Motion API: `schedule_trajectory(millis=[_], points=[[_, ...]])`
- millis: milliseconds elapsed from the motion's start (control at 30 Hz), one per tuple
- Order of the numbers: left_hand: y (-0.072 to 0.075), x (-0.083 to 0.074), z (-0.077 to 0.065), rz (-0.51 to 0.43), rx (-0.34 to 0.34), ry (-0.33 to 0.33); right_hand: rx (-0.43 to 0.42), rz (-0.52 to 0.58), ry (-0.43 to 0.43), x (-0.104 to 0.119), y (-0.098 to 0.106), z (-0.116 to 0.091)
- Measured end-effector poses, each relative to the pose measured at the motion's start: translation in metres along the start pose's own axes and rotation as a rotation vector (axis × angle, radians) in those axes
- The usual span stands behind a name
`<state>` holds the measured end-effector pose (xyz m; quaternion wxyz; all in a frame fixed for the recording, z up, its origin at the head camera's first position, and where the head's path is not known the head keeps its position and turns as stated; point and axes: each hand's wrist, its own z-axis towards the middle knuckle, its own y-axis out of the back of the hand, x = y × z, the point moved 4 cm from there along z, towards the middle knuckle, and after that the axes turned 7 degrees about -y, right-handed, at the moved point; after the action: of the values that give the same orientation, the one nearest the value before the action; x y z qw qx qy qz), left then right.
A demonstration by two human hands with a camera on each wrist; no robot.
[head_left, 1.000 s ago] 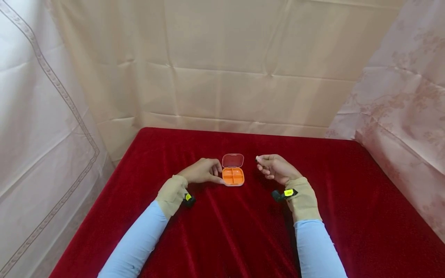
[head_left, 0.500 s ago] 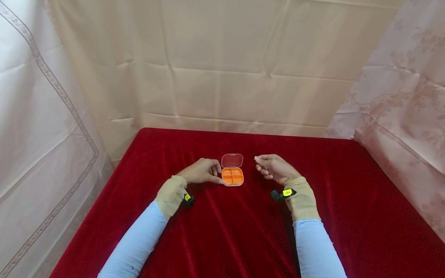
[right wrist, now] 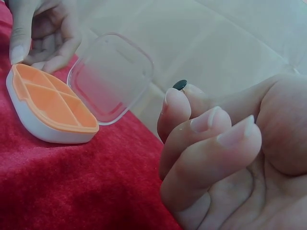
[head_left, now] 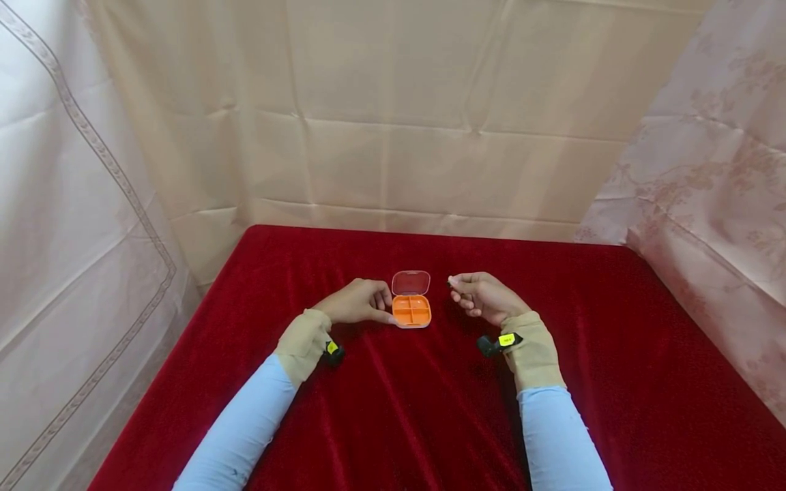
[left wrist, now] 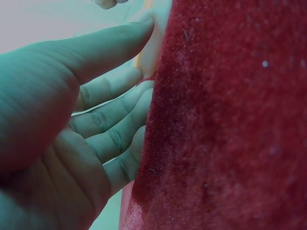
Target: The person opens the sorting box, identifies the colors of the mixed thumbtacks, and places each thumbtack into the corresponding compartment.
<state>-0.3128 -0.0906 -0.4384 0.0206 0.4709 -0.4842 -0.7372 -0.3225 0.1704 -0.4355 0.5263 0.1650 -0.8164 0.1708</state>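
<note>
A small pill box point(head_left: 411, 311) with an orange four-part tray and a white base point(right wrist: 43, 125) lies on the red cloth. Its clear lid point(right wrist: 112, 79) stands raised at the back. My left hand point(head_left: 358, 301) holds the box by its left side, thumb at the near corner and index finger farther back. To the right of the box and above the cloth, my right hand point(head_left: 488, 296) pinches a small, flat, black round pill point(right wrist: 180, 85) between thumb and index finger. The other right fingers are curled. The compartments that show hold nothing.
Red velvet cloth point(head_left: 381, 409) covers the table. A beige curtain point(head_left: 399, 136) hangs behind it, with pale curtains on the left point(head_left: 61, 239) and right point(head_left: 724, 170).
The right hand has shifted very slightly left with the black pill. The left hand and the pill box stay in place.
</note>
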Motion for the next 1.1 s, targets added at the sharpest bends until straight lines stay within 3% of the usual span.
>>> schedule_trajectory(millis=[1100], points=[[0.0001, 0.0012, 0.0002, 0.017, -0.002, 0.012, 0.012, -0.033, -0.003, 0.0004, -0.0064, 0.0006]])
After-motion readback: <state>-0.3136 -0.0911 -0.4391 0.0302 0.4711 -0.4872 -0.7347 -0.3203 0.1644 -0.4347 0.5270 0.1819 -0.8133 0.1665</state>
